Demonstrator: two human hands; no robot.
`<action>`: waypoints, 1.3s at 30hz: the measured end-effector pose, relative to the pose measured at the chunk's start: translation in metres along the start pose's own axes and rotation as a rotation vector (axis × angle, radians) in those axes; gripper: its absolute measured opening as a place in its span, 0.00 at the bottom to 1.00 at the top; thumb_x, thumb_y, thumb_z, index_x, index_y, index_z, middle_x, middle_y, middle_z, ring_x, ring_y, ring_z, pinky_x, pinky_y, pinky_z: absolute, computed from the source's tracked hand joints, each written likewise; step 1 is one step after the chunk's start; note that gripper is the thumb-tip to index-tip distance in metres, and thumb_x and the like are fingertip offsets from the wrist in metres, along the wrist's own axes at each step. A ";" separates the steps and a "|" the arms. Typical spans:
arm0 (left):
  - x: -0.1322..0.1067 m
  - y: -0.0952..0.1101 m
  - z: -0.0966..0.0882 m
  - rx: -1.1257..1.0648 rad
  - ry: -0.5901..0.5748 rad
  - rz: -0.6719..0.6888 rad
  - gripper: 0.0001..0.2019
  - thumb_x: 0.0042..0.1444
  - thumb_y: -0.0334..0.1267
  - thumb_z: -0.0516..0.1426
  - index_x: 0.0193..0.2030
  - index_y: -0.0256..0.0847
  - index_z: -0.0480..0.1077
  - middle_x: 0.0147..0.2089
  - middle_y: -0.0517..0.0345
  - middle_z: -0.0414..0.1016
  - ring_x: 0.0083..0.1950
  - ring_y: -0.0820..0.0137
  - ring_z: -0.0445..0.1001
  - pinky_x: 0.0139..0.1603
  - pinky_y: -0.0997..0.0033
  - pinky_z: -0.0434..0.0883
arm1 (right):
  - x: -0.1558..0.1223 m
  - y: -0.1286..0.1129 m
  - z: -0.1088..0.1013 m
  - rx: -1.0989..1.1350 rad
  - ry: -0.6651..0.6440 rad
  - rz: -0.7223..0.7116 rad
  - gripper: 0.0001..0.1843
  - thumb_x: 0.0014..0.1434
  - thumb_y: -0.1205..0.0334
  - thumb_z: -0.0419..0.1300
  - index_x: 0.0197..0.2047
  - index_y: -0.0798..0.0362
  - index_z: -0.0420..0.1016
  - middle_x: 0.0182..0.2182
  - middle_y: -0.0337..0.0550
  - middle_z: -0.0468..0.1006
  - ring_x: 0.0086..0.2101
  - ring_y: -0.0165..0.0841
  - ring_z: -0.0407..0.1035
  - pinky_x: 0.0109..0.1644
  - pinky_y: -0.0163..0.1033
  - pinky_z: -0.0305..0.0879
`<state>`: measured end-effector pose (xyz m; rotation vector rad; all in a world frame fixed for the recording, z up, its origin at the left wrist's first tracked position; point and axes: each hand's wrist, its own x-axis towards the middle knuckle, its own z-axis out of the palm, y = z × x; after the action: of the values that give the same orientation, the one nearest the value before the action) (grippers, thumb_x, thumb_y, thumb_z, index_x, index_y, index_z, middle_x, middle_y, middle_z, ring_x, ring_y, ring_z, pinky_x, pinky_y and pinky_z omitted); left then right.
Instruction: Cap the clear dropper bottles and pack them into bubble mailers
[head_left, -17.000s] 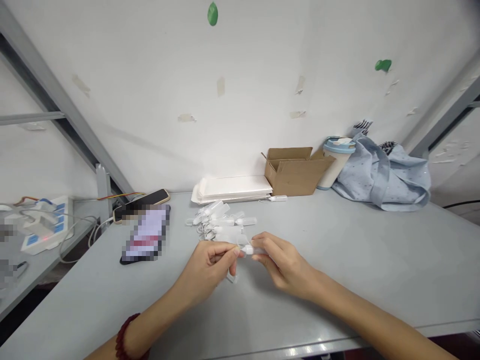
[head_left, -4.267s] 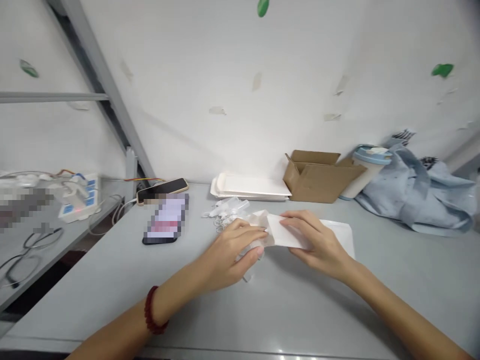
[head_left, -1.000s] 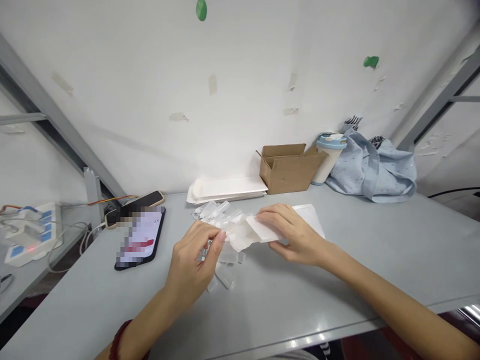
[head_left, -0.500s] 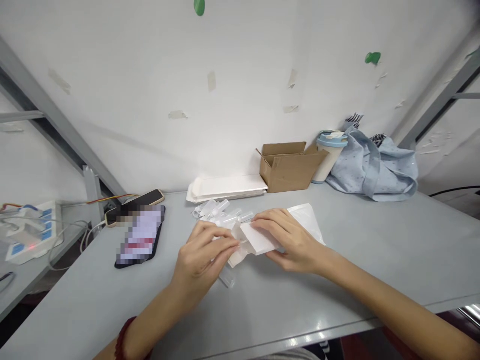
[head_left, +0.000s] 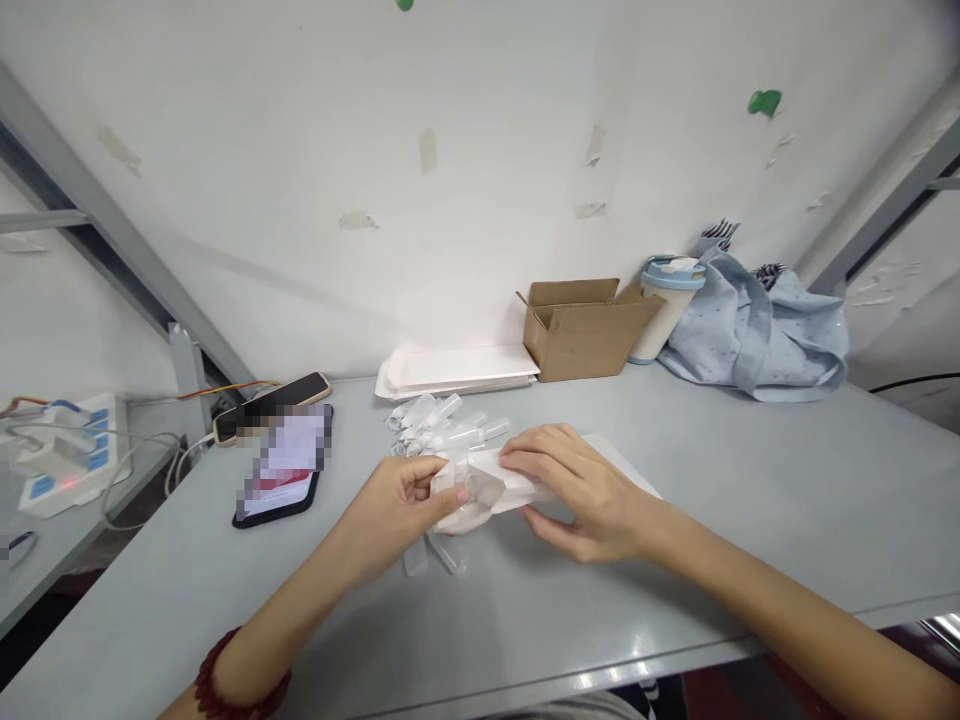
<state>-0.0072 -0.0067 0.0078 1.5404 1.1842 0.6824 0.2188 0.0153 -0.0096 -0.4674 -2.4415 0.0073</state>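
Observation:
My left hand (head_left: 397,505) pinches the opened end of a small white box (head_left: 517,488) between thumb and fingers. Flaps or a thin translucent lining spread out at that end; which of the two I cannot tell. From the other side my right hand (head_left: 585,495) is closed around the body of the box, thumb below and fingers on top. Just behind the hands lies a pile of clear plastic tube-like bottles (head_left: 454,432). Two more clear tubes (head_left: 448,553) rest on the table in front of the box. Beneath my right hand a flat white packet (head_left: 622,462) partly shows.
Flat white cartons (head_left: 465,368) are stacked by the wall, beside an open brown cardboard box (head_left: 589,340). A lidded cup (head_left: 667,310) and a light blue cloth bag (head_left: 757,340) stand right. Two phones, one in front (head_left: 289,465), and a power strip (head_left: 75,455) are left.
My left hand has shifted its grip onto the box's end, which now spreads wider and faces left. My right hand keeps hold of the box. The camera view has moved slightly.

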 end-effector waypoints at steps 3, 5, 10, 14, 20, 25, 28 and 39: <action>-0.001 0.001 -0.002 -0.059 -0.025 -0.042 0.10 0.48 0.42 0.60 0.31 0.35 0.72 0.26 0.61 0.68 0.29 0.72 0.67 0.29 0.76 0.64 | 0.000 -0.001 0.002 0.009 0.012 -0.002 0.22 0.54 0.69 0.54 0.53 0.59 0.61 0.42 0.54 0.71 0.45 0.41 0.64 0.46 0.47 0.64; -0.001 0.000 -0.001 -0.120 -0.078 -0.054 0.09 0.46 0.39 0.61 0.33 0.35 0.72 0.29 0.61 0.69 0.31 0.71 0.67 0.31 0.76 0.65 | 0.000 -0.002 0.004 0.005 0.010 -0.014 0.22 0.54 0.68 0.55 0.53 0.59 0.60 0.43 0.55 0.71 0.45 0.41 0.64 0.46 0.48 0.64; -0.003 0.000 0.010 -0.029 -0.073 -0.123 0.06 0.42 0.32 0.59 0.30 0.36 0.68 0.26 0.64 0.65 0.28 0.74 0.62 0.26 0.78 0.60 | 0.001 -0.010 0.009 -0.024 -0.054 -0.055 0.21 0.55 0.64 0.54 0.52 0.63 0.61 0.43 0.58 0.71 0.45 0.42 0.64 0.45 0.48 0.64; -0.005 0.000 0.021 0.089 0.024 -0.065 0.08 0.43 0.35 0.59 0.24 0.38 0.63 0.24 0.67 0.59 0.26 0.75 0.57 0.24 0.78 0.57 | 0.002 -0.017 0.014 -0.143 -0.095 -0.137 0.20 0.60 0.61 0.51 0.52 0.65 0.62 0.45 0.60 0.72 0.46 0.43 0.64 0.45 0.49 0.63; -0.006 -0.001 0.021 0.174 0.223 0.015 0.09 0.50 0.41 0.55 0.25 0.39 0.64 0.25 0.64 0.63 0.28 0.72 0.61 0.26 0.76 0.60 | 0.001 -0.018 0.022 -0.498 0.036 -0.121 0.17 0.61 0.75 0.45 0.50 0.64 0.67 0.46 0.56 0.75 0.48 0.44 0.66 0.48 0.53 0.59; -0.004 -0.005 0.020 0.223 0.231 0.021 0.07 0.47 0.38 0.56 0.32 0.39 0.66 0.30 0.61 0.69 0.30 0.69 0.65 0.29 0.74 0.63 | -0.001 -0.015 0.025 -0.513 -0.015 -0.084 0.18 0.64 0.73 0.44 0.53 0.67 0.66 0.49 0.60 0.73 0.50 0.45 0.66 0.50 0.55 0.59; -0.001 -0.009 0.021 0.285 0.239 0.015 0.04 0.44 0.36 0.55 0.26 0.39 0.63 0.25 0.63 0.64 0.28 0.71 0.61 0.26 0.75 0.60 | -0.002 -0.018 0.026 -0.489 -0.056 -0.153 0.17 0.64 0.73 0.45 0.54 0.64 0.66 0.50 0.61 0.73 0.52 0.44 0.65 0.51 0.57 0.60; -0.001 -0.024 0.024 0.591 0.226 0.063 0.13 0.40 0.30 0.49 0.16 0.40 0.44 0.16 0.67 0.44 0.23 0.75 0.43 0.22 0.72 0.44 | 0.000 -0.032 0.030 -0.410 0.021 -0.255 0.14 0.62 0.73 0.49 0.47 0.64 0.71 0.43 0.56 0.78 0.47 0.41 0.70 0.50 0.56 0.63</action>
<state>0.0052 -0.0170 -0.0216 2.0322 1.6103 0.5852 0.1901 -0.0118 -0.0291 -0.3228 -2.4650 -0.6107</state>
